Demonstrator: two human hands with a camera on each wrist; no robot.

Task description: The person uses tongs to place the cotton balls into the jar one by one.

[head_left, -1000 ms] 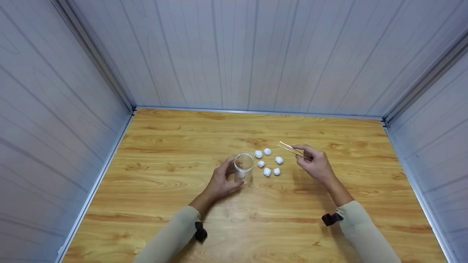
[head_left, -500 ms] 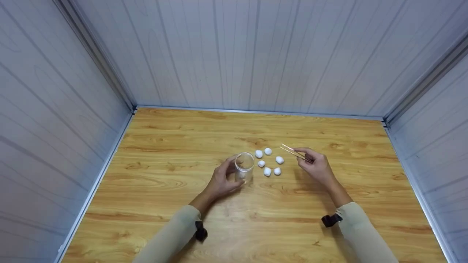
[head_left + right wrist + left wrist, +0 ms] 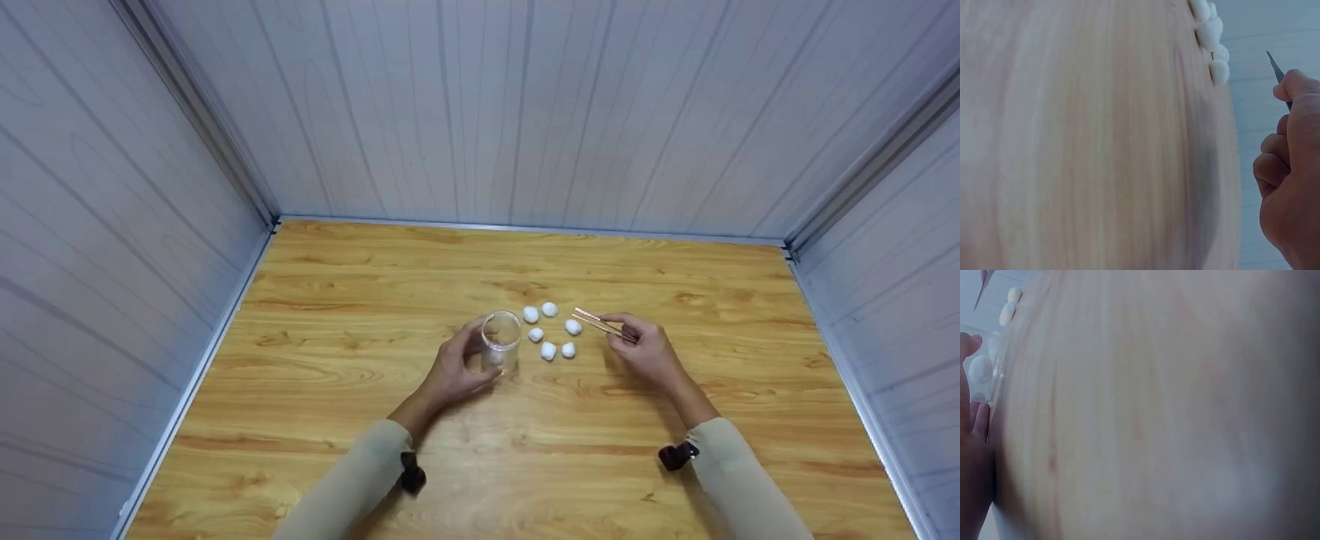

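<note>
My left hand grips an upright clear jar, thumb on the near side and fingers behind. White blobs show through its wall in the left wrist view; whether they lie inside or beyond it I cannot tell. Several white cotton balls lie in a loose ring to the jar's right. Between thumb and fingers, my right hand pinches metal tweezers. Their tips stand apart, pointing left, close to the rightmost cotton ball in the head view. From the right wrist, the tweezers appear raised above the table, holding nothing.
The wood-grain table is bounded by pale panel walls at the back, left and right. A black device is strapped at the left cuff, another black device at the right.
The right hand and tweezers have come a little toward the person, bringing the tips nearer the rightmost cotton ball. The left hand and jar have stayed in place.
</note>
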